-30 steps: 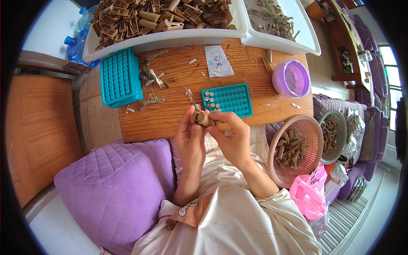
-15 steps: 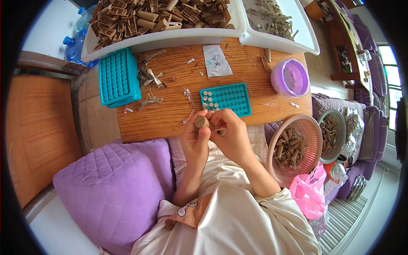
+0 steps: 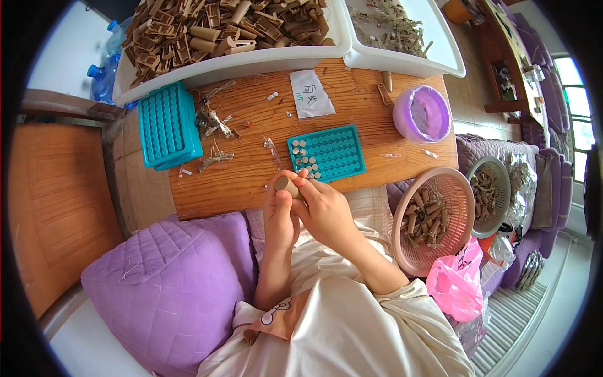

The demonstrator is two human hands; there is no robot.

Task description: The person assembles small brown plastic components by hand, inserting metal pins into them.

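Note:
A small brown cylinder [image 3: 287, 186] is held at the table's near edge, tilted, with its round end facing up and left. My left hand [image 3: 278, 217] has its thumb and fingers closed round one side of it. My right hand [image 3: 328, 210] presses its fingertips on the other end, which they mostly hide. Just beyond my fingers lies a teal tray [image 3: 344, 154] with rows of round pockets. Several pale round pieces [image 3: 302, 159] sit in the pockets at its left side.
Stacked teal trays [image 3: 168, 125] and tangled wires [image 3: 217, 125] lie at left. A white bin [image 3: 295, 58] of brown half-shells stands at the back, beside another white bin [image 3: 453, 63]. A purple bowl [image 3: 408, 129] stands at right. Below it are a pink basket [image 3: 461, 220] and a purple cushion [image 3: 182, 283] at left.
The cylinder has tipped from nearly end-on so that more of its side shows. My right fingers have closed in against it, and my hands stay together. The view has shifted slightly.

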